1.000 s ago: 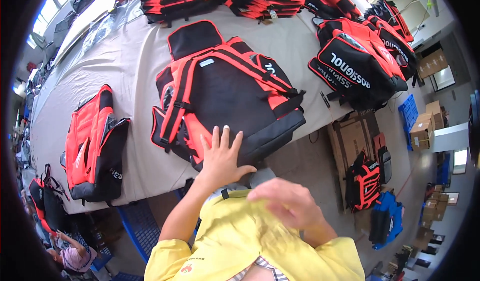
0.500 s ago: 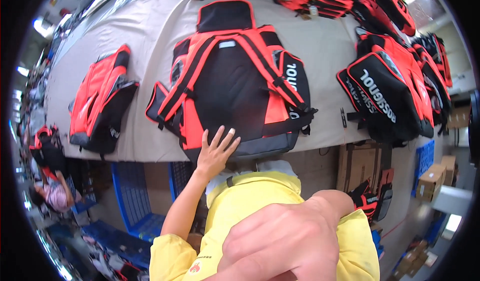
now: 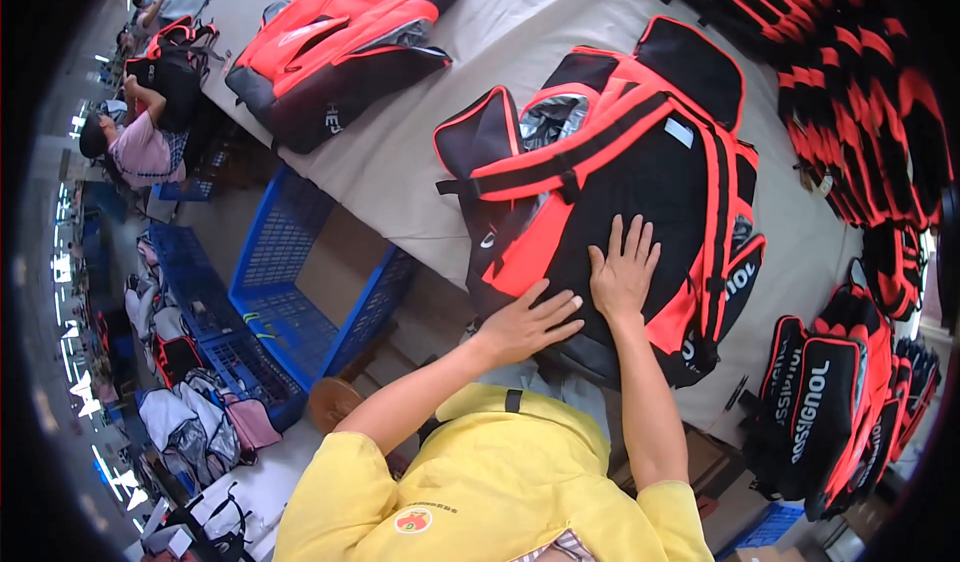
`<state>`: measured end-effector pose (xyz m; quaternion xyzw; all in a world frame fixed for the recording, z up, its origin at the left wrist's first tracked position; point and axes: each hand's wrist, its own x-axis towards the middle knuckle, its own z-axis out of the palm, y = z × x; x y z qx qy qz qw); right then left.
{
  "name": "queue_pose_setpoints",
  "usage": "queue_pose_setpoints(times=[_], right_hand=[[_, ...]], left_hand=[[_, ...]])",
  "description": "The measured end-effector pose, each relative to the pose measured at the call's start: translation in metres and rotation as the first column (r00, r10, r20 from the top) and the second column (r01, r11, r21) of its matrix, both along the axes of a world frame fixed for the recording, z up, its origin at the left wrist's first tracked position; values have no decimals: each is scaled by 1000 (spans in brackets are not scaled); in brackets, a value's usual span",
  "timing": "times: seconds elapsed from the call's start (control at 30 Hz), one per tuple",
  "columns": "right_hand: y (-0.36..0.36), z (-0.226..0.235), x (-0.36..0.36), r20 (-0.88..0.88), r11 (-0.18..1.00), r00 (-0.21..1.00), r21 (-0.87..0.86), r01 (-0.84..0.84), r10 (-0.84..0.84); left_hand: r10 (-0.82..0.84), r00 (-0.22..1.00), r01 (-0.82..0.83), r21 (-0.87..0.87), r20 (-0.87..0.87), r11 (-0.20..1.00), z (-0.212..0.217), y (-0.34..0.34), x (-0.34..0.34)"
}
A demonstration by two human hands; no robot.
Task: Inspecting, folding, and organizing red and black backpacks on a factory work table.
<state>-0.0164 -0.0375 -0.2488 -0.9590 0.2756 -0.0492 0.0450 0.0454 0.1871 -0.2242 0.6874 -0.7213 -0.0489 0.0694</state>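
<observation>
1. You are pressing your left hand point(image 3: 522, 324) flat on the near end of the red-and-black backpack point(image 3: 620, 212); the grip is open, fingers spread and pointing toward your right hand, closing on nothing.
2. You are laying your right hand point(image 3: 622, 272) flat on the backpack's black front panel, just beside the left hand and slightly farther from you; this grip is open too, fingers extended together and pointing away from you, palm down.
3. The two hands are sitting near each other, left fingertips almost meeting the heel of the right hand; whether they are touching cannot be told.
4. The backpack is lying on the grey bench point(image 3: 400, 152) directly under both grips, its near end overhanging the bench edge toward your yellow shirt point(image 3: 480, 482). Beyond the fingertips, its top flap is standing open and showing a silver lining.
5. Far beyond the left grip, a second red backpack point(image 3: 340, 42) is lying on the same bench, well apart from your hands.
6. To the right of the right grip, more red-and-black backpacks point(image 3: 830, 402) are stacking along the bench edge.
7. To the left of the left grip, below the bench edge, a blue plastic crate point(image 3: 290, 282) is standing on the floor.
8. Far left, another person point(image 3: 135, 147) is sitting near a further backpack.
</observation>
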Motion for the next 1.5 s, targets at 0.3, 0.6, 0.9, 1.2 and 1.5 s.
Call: queue_pose_setpoints(times=[0.3, 0.6, 0.9, 1.2, 1.5], right_hand=[[6, -17, 14, -165, 998, 986, 54, 21, -12], [-6, -4, 11, -76, 980, 994, 182, 87, -74], [-40, 148, 84, 423, 748, 751, 649, 139, -507], [20, 104, 148, 96, 730, 772, 271, -628, 628], [-38, 125, 89, -30, 691, 708, 253, -678, 706]], left_hand=[[417, 788, -554, -227, -453, 801, 89, -49, 123], [520, 805, -529, 51, -284, 847, 90, -68, 245], [12, 695, 35, 51, -719, 998, 111, -40, 76], [146, 988, -124, 329, -44, 936, 54, -15, 207], [403, 873, -431, -46, -275, 901, 40, 91, 222]])
